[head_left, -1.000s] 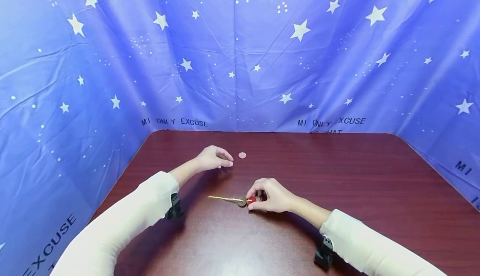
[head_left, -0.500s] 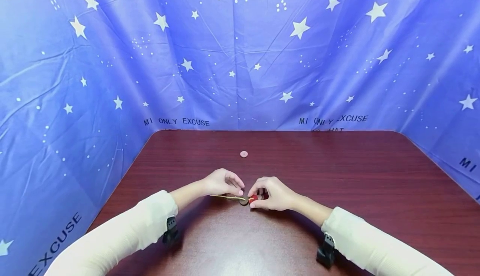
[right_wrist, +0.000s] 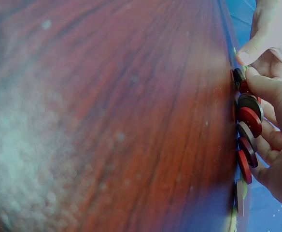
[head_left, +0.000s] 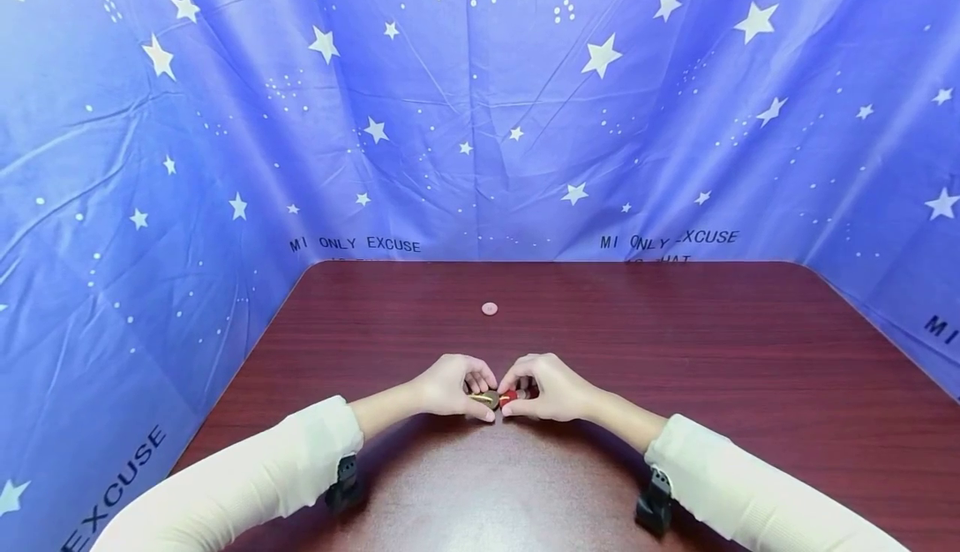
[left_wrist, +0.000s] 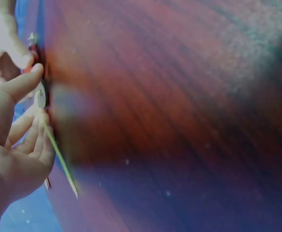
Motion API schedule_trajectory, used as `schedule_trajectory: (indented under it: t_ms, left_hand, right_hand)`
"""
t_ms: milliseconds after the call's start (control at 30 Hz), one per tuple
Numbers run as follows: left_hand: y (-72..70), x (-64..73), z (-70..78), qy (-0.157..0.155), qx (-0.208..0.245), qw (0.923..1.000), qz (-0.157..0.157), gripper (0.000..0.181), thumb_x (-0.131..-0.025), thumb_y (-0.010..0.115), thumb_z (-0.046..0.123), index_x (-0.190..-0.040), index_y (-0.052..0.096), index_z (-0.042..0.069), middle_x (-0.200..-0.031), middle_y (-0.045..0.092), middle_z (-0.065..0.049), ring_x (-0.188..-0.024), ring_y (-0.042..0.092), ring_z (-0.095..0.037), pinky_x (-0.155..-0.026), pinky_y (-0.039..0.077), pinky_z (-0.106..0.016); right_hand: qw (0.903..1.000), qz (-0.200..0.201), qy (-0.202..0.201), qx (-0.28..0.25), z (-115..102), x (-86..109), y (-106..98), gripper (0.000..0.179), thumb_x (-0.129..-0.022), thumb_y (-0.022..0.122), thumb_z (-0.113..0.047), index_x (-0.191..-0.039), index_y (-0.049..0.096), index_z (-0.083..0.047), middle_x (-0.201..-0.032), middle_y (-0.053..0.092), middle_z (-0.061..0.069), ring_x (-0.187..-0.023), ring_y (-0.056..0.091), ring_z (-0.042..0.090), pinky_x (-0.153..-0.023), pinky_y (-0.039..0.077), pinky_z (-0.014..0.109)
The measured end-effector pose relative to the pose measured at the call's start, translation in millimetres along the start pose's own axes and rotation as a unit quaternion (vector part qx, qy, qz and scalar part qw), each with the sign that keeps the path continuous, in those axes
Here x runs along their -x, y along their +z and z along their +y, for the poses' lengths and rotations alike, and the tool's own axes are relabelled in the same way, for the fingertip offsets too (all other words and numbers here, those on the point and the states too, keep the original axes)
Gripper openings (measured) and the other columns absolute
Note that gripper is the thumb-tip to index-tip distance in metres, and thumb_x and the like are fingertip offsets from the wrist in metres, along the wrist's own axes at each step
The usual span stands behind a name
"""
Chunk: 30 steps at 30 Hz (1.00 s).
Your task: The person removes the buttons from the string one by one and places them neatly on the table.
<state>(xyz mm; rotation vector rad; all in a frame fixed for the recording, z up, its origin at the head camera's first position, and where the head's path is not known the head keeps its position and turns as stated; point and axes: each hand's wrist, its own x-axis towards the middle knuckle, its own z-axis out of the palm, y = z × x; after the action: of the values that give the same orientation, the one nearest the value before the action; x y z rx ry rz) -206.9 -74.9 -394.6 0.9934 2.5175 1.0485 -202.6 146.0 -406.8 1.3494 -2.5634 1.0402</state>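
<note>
My left hand (head_left: 450, 385) pinches a round brown button (head_left: 491, 398) between thumb and fingers, low over the table. Beside it, my right hand (head_left: 553, 387) holds a red button (head_left: 507, 400) by its edges, thumb and fingertips curled round it. A thin yellow-green cord (left_wrist: 59, 155) runs out from the brown button under my left palm in the left wrist view. Several more buttons, red, dark and grey, lie in an overlapping row in the right wrist view, such as a red button (right_wrist: 250, 121) beside my right fingers. In the head view my right hand hides most of this row.
A single pink button (head_left: 489, 308) lies farther back on the dark red wooden table (head_left: 637, 327). Behind the table hangs a blue curtain (head_left: 420, 77) with white stars. Each sleeve cuff carries a black wrist camera (head_left: 654, 502).
My left hand has come from near the pink button toward my right hand and now grips the brown button. My right hand stays almost in place on the red button.
</note>
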Motion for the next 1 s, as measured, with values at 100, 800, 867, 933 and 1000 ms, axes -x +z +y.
schedule_trajectory:
  t_ms: [100,800,867,933,1000]
  left_hand:
    - [4.5,0.5,0.5,0.010,-0.030,0.9994,0.014,0.030,-0.067,0.086,0.017,-0.088,0.067,0.006,-0.077,0.065,-0.002,-0.069,0.053,0.001,-0.063,0.047,-0.013]
    - [-2.0,7.0,5.2,0.001,0.002,1.0000,0.008,0.022,-0.074,0.080,0.012,-0.090,0.068,0.004,-0.080,0.070,-0.008,-0.070,0.058,0.002,-0.066,0.051,-0.012]
    - [-3.3,7.8,6.3,0.000,0.004,1.0000,0.007,0.022,-0.074,0.080,0.012,-0.090,0.068,0.003,-0.080,0.070,-0.008,-0.070,0.058,0.001,-0.066,0.051,-0.012]
    - [-4.5,8.3,6.7,0.002,0.005,1.0000,0.006,0.022,-0.074,0.080,0.011,-0.090,0.068,0.003,-0.081,0.071,-0.008,-0.070,0.059,0.001,-0.066,0.051,-0.012]
    - [-5.2,8.5,6.1,0.004,0.005,1.0000,0.007,0.021,-0.074,0.080,0.011,-0.090,0.068,0.004,-0.081,0.071,-0.008,-0.070,0.060,0.001,-0.066,0.052,-0.012]
  right_hand:
    - [1.0000,0.000,-0.001,-0.005,-1,0.2,0,0.018,-0.077,0.080,-0.022,-0.091,0.073,-0.011,-0.080,0.069,0.001,-0.069,0.060,0.011,-0.060,0.050,0.018]
    - [0.9997,-0.014,0.019,0.009,-7,0.6,-3,0.026,-0.070,0.085,-0.021,-0.090,0.072,-0.011,-0.076,0.065,0.001,-0.064,0.056,0.010,-0.057,0.047,0.016]
    - [0.9996,-0.017,0.019,0.012,-7,0.7,-4,0.027,-0.069,0.086,-0.021,-0.091,0.072,-0.011,-0.076,0.065,0.001,-0.065,0.056,0.009,-0.057,0.047,0.016]
    - [0.9995,-0.019,0.021,0.013,-7,0.8,-4,0.028,-0.070,0.085,-0.021,-0.092,0.073,-0.010,-0.077,0.065,0.001,-0.066,0.056,0.009,-0.057,0.047,0.016]
    - [0.9993,-0.023,0.025,0.014,-7,0.8,-4,0.028,-0.070,0.085,-0.022,-0.093,0.073,-0.010,-0.076,0.064,0.001,-0.066,0.055,0.008,-0.058,0.046,0.015]
